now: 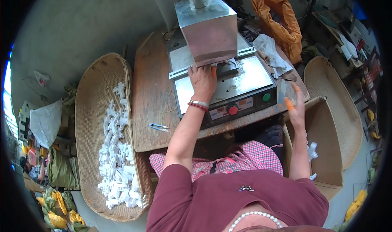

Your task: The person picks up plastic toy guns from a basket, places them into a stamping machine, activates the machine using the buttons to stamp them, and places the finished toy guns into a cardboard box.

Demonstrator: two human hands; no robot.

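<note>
Reaching with left hand [203,83] to the near edge of a metal block [210,36], over a steel plate [257,77]; cannot tell whether pinching. Holding right hand [298,110] spread by a carton [328,140] at right. Seeing snips [159,127] on the table [149,89], left; farther left, white pieces [115,158] in a basket [89,130].

Left grip [203,81] at metal press [209,38]

I see a silver benchtop press [210,32] upright on the wooden desk [153,105], its boxy head over a small metal block [227,70] on the shiny bed plate [254,80].
</note>
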